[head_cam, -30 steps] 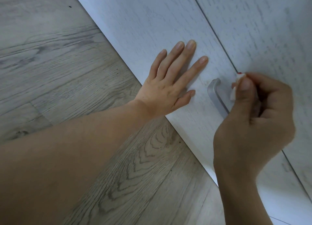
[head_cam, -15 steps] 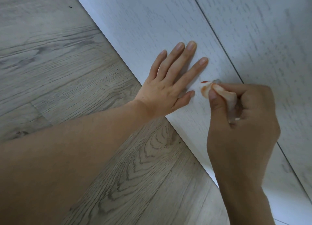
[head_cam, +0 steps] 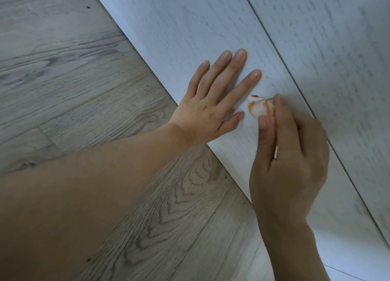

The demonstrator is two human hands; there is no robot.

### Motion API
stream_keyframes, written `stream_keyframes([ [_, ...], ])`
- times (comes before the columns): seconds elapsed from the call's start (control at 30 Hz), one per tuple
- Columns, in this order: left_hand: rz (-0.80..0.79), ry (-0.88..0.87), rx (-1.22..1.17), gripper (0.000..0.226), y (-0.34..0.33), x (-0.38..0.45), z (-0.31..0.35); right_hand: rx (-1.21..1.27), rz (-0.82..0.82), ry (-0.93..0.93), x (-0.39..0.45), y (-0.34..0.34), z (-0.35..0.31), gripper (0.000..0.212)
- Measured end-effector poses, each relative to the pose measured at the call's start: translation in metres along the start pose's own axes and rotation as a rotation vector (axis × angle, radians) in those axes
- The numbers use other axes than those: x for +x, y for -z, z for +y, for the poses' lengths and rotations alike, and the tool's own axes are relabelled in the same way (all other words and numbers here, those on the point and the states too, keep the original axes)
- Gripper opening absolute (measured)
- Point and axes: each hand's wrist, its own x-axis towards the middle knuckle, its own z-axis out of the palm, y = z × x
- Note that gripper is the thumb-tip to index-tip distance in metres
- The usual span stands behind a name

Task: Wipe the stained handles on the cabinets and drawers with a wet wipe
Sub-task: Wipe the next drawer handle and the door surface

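Note:
My left hand [head_cam: 213,103] lies flat with straight fingers on the white lower drawer front [head_cam: 190,38]. My right hand [head_cam: 289,160] pinches a bunched white wet wipe [head_cam: 260,107] with orange-red smears on it, just right of my left thumb. The wipe and my right hand cover the metal handle, which is hidden from view. A small red smear shows at the wipe's upper edge.
A dark gap [head_cam: 280,55] separates the lower drawer front from a second white front [head_cam: 337,38] above it. Grey wood-grain floor [head_cam: 73,70] runs along the left, right up to the drawer's bottom edge.
My right hand has slid the wipe leftward along the handle, from its right end to its left end, now covering the handle. More orange stain shows on the wipe. My left hand has stayed put.

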Motion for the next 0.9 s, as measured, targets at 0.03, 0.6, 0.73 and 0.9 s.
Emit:
stream_keyframes([
  [0.03, 0.000, 0.001, -0.002, 0.060, 0.000, 0.000, 0.000, 0.011, -0.004, 0.000, -0.003, 0.000, 0.001, 0.032],
  [0.6, 0.020, -0.031, 0.003, 0.058, 0.005, 0.001, -0.002, 0.112, 0.231, -0.006, -0.001, -0.008, 0.001, 0.015],
  [0.73, 0.019, -0.025, -0.006, 0.058, 0.004, 0.001, -0.001, 0.146, 0.268, -0.005, 0.002, -0.006, 0.001, 0.015],
  [0.9, 0.013, -0.031, 0.002, 0.058, 0.003, 0.000, -0.005, 0.131, 0.207, 0.007, 0.009, -0.019, -0.001, 0.012],
])
